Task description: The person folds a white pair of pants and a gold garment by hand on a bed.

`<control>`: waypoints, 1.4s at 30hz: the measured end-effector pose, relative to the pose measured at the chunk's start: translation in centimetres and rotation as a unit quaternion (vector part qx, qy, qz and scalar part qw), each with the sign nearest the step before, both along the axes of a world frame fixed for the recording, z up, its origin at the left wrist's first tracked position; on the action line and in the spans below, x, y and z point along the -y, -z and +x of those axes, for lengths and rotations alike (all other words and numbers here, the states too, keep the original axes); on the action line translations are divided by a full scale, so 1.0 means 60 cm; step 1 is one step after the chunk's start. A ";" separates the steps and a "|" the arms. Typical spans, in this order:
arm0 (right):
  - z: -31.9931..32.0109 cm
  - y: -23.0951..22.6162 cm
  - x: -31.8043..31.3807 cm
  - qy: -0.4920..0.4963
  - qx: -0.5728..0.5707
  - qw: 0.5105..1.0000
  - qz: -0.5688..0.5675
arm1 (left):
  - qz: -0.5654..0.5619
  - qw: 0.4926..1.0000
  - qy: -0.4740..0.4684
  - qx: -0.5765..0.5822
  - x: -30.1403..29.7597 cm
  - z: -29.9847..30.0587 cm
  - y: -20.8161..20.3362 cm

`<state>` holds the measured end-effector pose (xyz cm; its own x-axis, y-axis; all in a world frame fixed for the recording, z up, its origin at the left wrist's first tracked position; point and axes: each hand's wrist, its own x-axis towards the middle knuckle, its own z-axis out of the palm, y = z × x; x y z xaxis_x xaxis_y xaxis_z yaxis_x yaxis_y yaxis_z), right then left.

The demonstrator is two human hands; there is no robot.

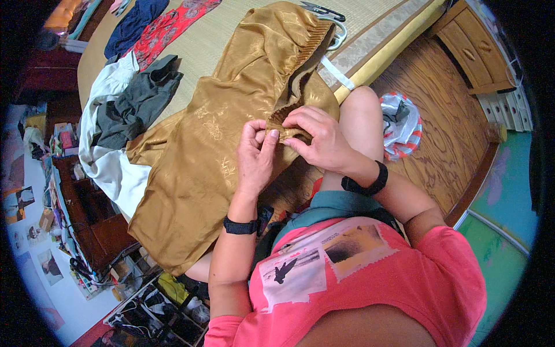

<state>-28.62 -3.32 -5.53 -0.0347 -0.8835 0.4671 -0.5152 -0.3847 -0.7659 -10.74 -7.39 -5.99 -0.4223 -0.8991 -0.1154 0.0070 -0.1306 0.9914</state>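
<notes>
Two-handed pinch grip on the gathered edge of a golden-brown satin garment.
The bare left hand and bare right hand are closed on the fabric, fingertips nearly meeting; the gripped portion sits between them. The garment's main panel extends left of the grip; its far section lies beyond, on a pale woven mat. Left of the garment, partly beneath it, lies a white cloth, with a dark grey fabric piece on top. At the far end rest pale-green-handled scissors and black metal snips.
</notes>
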 end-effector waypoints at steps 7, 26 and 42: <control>-0.002 0.029 0.000 0.004 0.004 1.000 0.022 | -0.068 0.997 0.020 0.038 -0.001 -0.005 -0.015; -0.003 0.041 -0.012 0.012 -0.005 0.999 0.032 | -0.071 0.982 0.040 0.169 0.021 0.002 0.002; -0.019 0.033 0.001 -0.024 0.162 0.964 0.211 | -0.049 0.984 0.131 0.113 0.039 -0.012 -0.037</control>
